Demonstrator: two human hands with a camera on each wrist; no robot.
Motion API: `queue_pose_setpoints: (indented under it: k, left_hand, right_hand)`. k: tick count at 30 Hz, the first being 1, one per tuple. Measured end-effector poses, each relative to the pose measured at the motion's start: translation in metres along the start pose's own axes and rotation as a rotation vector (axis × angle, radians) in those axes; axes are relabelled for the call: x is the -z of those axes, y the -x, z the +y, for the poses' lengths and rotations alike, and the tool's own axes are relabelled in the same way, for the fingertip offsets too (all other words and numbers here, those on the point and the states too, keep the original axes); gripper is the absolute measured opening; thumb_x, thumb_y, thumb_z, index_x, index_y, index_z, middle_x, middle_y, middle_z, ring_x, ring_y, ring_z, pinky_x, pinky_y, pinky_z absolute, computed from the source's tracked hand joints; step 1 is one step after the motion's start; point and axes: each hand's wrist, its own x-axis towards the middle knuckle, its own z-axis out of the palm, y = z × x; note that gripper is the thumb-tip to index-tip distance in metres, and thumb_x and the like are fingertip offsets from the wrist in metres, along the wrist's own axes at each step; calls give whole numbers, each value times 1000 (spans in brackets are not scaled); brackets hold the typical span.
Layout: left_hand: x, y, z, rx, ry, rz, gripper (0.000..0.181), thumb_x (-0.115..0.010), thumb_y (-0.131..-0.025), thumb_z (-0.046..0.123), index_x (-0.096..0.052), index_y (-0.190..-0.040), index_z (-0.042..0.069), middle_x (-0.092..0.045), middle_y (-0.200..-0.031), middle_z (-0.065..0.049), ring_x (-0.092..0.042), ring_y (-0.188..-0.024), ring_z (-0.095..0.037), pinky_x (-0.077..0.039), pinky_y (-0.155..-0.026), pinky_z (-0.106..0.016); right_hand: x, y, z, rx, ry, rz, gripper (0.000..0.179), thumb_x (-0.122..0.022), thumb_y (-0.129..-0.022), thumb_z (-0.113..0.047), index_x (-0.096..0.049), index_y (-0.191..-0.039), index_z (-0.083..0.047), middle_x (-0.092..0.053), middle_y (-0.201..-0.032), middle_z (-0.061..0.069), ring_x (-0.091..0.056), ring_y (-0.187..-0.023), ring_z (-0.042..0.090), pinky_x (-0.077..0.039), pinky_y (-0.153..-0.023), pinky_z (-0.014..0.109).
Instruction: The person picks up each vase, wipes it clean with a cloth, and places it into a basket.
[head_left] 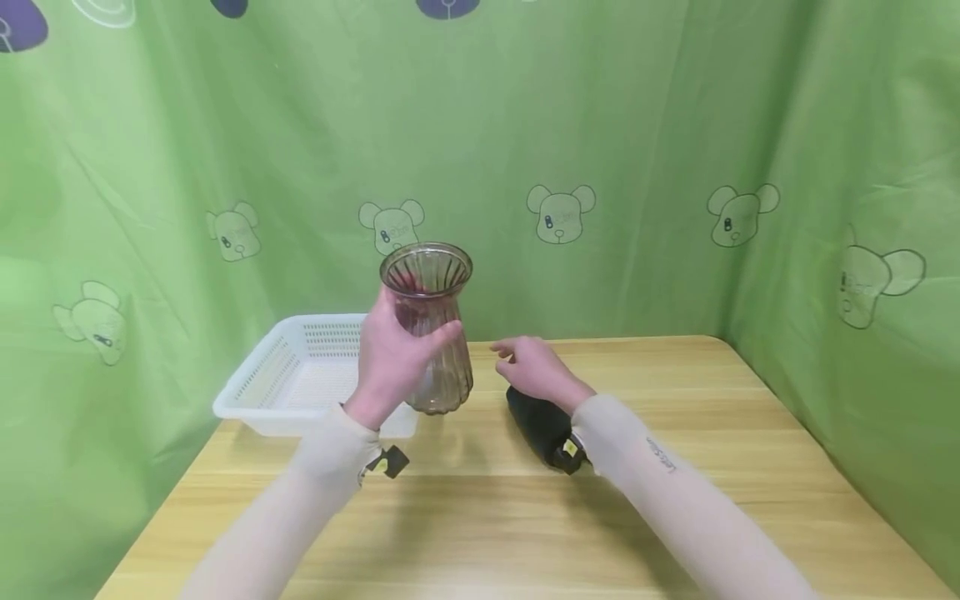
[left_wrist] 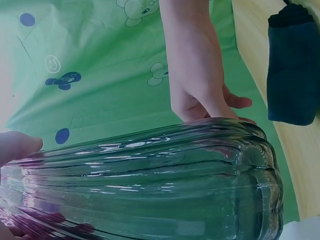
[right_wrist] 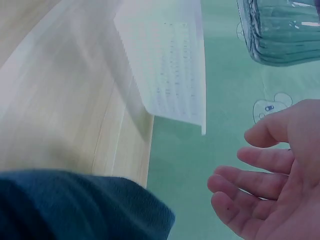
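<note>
A ribbed, tinted glass vase [head_left: 442, 358] with a flared rim is held upright above the table by my left hand [head_left: 392, 350]. The thumb lies across its front, and the other fingers wrap behind, seen through the glass. The vase's base end fills much of the left wrist view [left_wrist: 200, 185]. My right hand [head_left: 538, 368] is to the right of the vase, its fingers loosely bent and holding nothing [right_wrist: 270, 175]. Below the right wrist lies a dark, soft, elongated bundle [head_left: 536, 421] with a gathered end, partly hidden by the forearm in the head view.
A white plastic basket [head_left: 258, 412] with slotted walls stands on the wooden table [head_left: 480, 533] at the left, partly behind my left hand. Green curtains [head_left: 480, 125] with mouse-head prints hang behind the table and along both sides.
</note>
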Motion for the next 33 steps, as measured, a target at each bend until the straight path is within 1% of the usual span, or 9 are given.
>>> queue_pose_setpoints:
  k: [6,10,16,18,23,25,27,30,33]
  left_hand:
    - [0,2,-7,30,-20,-13,77,-88,-75,26,-47,-140,19,-65,-132,-6,-65,-117,-24,-56,-99,-43]
    - [4,2,-10,6,-30,5,76,-88,-75,25,-48,-139,17,-66,-130,-7,-66,-115,-24,-57,-97,-41]
    - [19,-4,-8,-45,-45,52,77,-89,-74,25,-49,-138,15,-66,-130,-8,-67,-114,-24,-58,-96,-40]
    - [25,-7,-7,-47,-58,63,77,-90,-73,26,-49,-138,16,-65,-131,-7,-66,-114,-24,-58,-95,-41]
    - [38,-12,-8,-52,-104,96,77,-90,-73,26,-49,-138,17,-66,-131,-7,-66,-114,-25,-57,-96,-42]
    - [42,-15,-9,-54,-117,109,78,-90,-73,26,-49,-138,17,-65,-131,-7,-66,-114,-25,-57,-96,-43]
    - [44,-16,-11,-45,-122,116,78,-90,-73,26,-49,-138,17,-65,-131,-7,-66,-114,-25,-57,-96,-43]
    - [44,-16,-14,-20,-105,111,78,-89,-74,26,-48,-139,19,-64,-133,-5,-65,-115,-24,-56,-97,-43]
    - [43,-15,-16,2,-77,105,77,-89,-75,26,-49,-140,20,-64,-133,-4,-65,-116,-23,-56,-98,-42]
  right_hand:
    - [-4,-9,-8,0,12,-30,43,-56,-94,-17,-63,-135,-7,-68,-130,15,-67,-114,30,-58,-95,44]
    - [-4,-18,-13,3,7,-51,42,-56,-95,-18,-63,-135,-6,-68,-129,15,-66,-116,32,-56,-97,47]
    - [-14,-34,-16,5,6,-87,44,-56,-95,-21,-62,-136,-7,-68,-129,16,-65,-117,31,-55,-99,45]
    - [-17,-39,-18,5,4,-99,44,-57,-95,-21,-61,-136,-6,-67,-129,17,-66,-116,31,-56,-96,45]
    - [-25,-52,-27,13,12,-119,46,-58,-96,-21,-59,-139,-5,-65,-132,20,-64,-118,35,-55,-99,47]
    - [-28,-57,-32,20,12,-122,47,-59,-97,-23,-57,-140,-4,-64,-133,22,-63,-121,37,-53,-102,49]
    - [-33,-62,-37,25,5,-117,49,-60,-98,-26,-56,-141,-4,-64,-132,22,-63,-120,37,-53,-102,51]
    - [-42,-69,-43,33,-2,-118,51,-60,-99,-33,-56,-141,-4,-72,-111,20,-69,-99,33,-58,-91,46]
    - [-53,-74,-47,24,-2,-130,48,-61,-98,-39,-61,-134,-7,-71,-90,10,-65,-76,24,-58,-75,39]
